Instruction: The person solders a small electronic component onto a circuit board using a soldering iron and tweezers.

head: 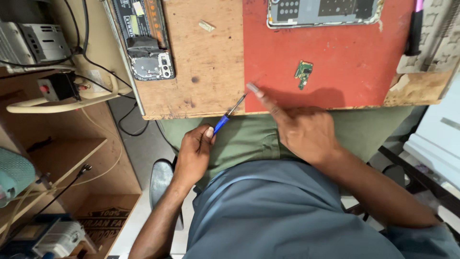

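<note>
Pointing up-right, screwdriver [229,113] in left hand [194,156], right fingertip [252,88] seemingly touching tip

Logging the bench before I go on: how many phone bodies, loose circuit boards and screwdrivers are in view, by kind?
Opened phone bodies: 2, one on the bare wood, one on the red mat
Loose green circuit boards: 1
Blue-handled screwdrivers: 1, held by the left hand, its tip near the right hand forefinger
Total: 4

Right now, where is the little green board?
In the head view, the little green board lies on the red mat, just beyond the right hand, below the opened phone.
</note>
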